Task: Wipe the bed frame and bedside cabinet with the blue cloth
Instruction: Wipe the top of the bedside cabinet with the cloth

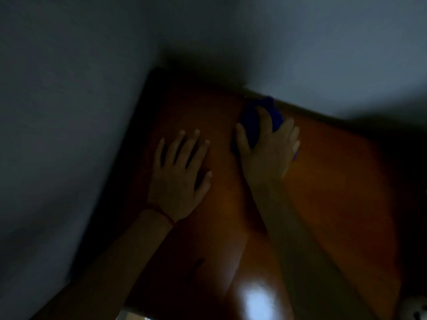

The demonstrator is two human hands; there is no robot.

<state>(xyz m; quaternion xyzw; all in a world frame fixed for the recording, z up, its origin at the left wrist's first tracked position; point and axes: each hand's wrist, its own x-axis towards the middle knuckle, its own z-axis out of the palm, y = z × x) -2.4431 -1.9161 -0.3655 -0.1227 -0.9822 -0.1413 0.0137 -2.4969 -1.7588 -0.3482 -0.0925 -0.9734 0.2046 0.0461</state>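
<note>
1. Dim room: glossy brown bedside cabinet (323,181) against pale wall (69,88).
2. Left hand (180,176) lies flat on the cabinet top, fingers spread.
3. Right hand (268,148) presses blue cloth (261,109) near the cabinet's back edge, fingers curled over it.

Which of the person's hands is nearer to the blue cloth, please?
The right hand: it rests on the blue cloth, pressing it onto the wooden surface near the far edge. The left hand lies flat on the wood, apart from the cloth, to its left.

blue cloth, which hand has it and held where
The right hand presses the bunched blue cloth from above onto the wooden top; the left hand lies flat, empty.
</note>
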